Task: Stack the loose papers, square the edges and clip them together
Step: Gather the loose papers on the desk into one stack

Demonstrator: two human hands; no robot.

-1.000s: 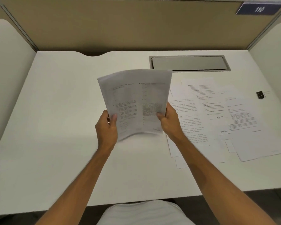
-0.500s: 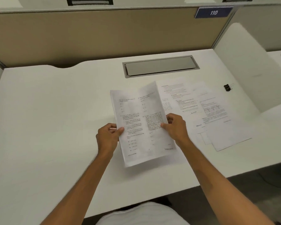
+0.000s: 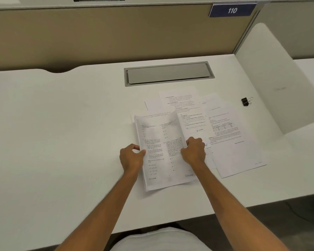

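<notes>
"Both hands holding?"
"Yes: left hand [image 3: 131, 158] pinches the left edge of the paper stack [image 3: 161, 160], thumb on top; right hand [image 3: 194, 151] curls round its right edge. It's central on the desk [image 3: 62, 142], loose sheets [image 3: 234, 142] right, binder clip [image 3: 245, 102] far right."

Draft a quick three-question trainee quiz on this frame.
1. True or false: the binder clip is already clamped on the stack.
2. Most of the loose sheets lie on which side of the stack? A) left B) right C) nearer the person
3. How many hands grip the stack?
Key: 1 false, the clip lies alone on the desk. 2 B. 3 two: left hand and right hand hold its side edges.
</notes>
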